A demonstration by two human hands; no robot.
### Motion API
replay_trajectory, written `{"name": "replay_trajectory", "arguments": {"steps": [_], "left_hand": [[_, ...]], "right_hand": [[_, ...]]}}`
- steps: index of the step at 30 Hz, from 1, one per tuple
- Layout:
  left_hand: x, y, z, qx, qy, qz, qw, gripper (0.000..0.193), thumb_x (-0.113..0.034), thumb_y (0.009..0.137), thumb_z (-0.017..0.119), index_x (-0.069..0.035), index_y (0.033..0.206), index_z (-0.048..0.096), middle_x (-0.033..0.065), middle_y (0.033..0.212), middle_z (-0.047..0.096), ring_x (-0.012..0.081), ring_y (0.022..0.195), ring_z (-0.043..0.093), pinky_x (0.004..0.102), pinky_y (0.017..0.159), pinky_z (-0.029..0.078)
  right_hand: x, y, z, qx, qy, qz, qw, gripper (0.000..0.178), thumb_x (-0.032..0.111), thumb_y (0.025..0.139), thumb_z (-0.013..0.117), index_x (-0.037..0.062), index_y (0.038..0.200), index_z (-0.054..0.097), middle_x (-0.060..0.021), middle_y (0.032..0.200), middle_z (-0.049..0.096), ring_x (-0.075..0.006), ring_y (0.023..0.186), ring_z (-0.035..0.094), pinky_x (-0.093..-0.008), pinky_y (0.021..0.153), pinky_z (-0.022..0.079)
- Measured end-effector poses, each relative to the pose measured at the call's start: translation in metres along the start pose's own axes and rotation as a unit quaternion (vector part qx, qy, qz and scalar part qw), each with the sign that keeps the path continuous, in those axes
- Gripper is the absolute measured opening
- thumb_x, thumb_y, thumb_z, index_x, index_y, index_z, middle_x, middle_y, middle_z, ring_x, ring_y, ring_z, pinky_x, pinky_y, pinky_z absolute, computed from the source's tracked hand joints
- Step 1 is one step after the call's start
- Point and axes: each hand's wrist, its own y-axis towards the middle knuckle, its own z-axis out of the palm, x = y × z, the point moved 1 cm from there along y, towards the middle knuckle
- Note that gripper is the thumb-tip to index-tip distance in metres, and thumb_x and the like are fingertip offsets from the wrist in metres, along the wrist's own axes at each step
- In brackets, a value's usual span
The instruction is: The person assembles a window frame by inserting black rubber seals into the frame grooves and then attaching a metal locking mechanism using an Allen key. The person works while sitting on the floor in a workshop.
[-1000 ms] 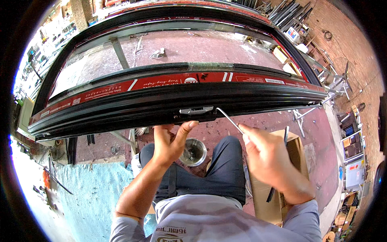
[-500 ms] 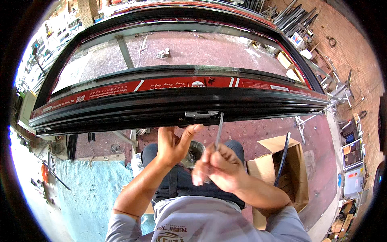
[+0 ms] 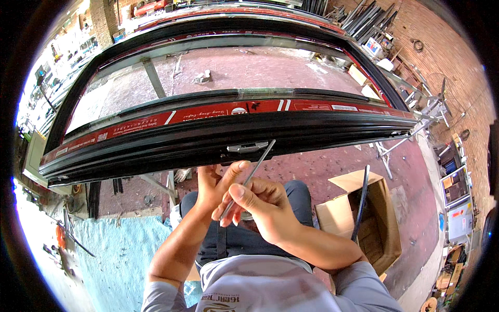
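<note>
Two hands meet just below the frame's near edge. The right hand (image 3: 262,205) has its fingers pinched on a thin metal rod (image 3: 249,177), its tip slanting up to a silver fitting (image 3: 247,147) on the black window frame (image 3: 218,140). The left hand (image 3: 215,182) fingers curl loosely, touching the rod. A cardboard box (image 3: 384,218) sits right.

Open cardboard box (image 3: 382,208) on reddish floor (image 3: 322,166), blue tarp (image 3: 112,255), metal profiles (image 3: 364,15) stacked against brick wall (image 3: 442,57)

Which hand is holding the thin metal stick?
The right hand pinches the thin metal rod, which slants up toward the silver fitting on the black window frame. The left hand sits just behind it, under the frame.
</note>
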Motion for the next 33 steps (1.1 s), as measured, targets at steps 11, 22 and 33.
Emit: {"name": "replay_trajectory", "arguments": {"steps": [11, 22, 33], "left_hand": [[0.009, 0.011, -0.006, 0.063, 0.029, 0.098, 0.993, 0.038, -0.004, 0.081, 0.081, 0.0, 0.114, 0.063, 0.0063, 0.108, 0.068, 0.0165, 0.102, 0.063, 0.0319, 0.089, 0.052], [0.003, 0.021, -0.012, 0.076, -0.009, 0.03, 0.997, 0.039, 0.001, 0.074, 0.083, -0.001, 0.11, 0.068, 0.0095, 0.103, 0.07, 0.0181, 0.094, 0.066, 0.0328, 0.086, 0.055], [0.004, 0.023, -0.017, 0.084, 0.003, 0.022, 0.996, 0.041, -0.007, 0.073, 0.086, -0.002, 0.109, 0.069, 0.0073, 0.102, 0.07, 0.0176, 0.093, 0.065, 0.0323, 0.085, 0.053]], "right_hand": [[0.084, -0.046, -0.08, -0.088, -0.565, -0.15, 0.807, 0.033, 0.01, 0.101, 0.05, 0.0061, 0.134, 0.057, -0.0113, 0.081, 0.068, -0.0147, 0.068, 0.064, -0.031, 0.061, 0.052], [0.106, -0.024, -0.095, -0.033, -0.769, -0.253, 0.586, 0.053, -0.004, 0.08, 0.06, 0.0128, 0.13, 0.064, -0.0117, 0.069, 0.055, -0.0293, 0.059, 0.057, -0.0395, 0.056, 0.047], [0.109, -0.014, -0.104, 0.001, -0.79, -0.333, 0.515, 0.054, -0.004, 0.075, 0.061, 0.0115, 0.126, 0.066, -0.0078, 0.074, 0.051, -0.0262, 0.058, 0.054, -0.0383, 0.052, 0.045]]}}
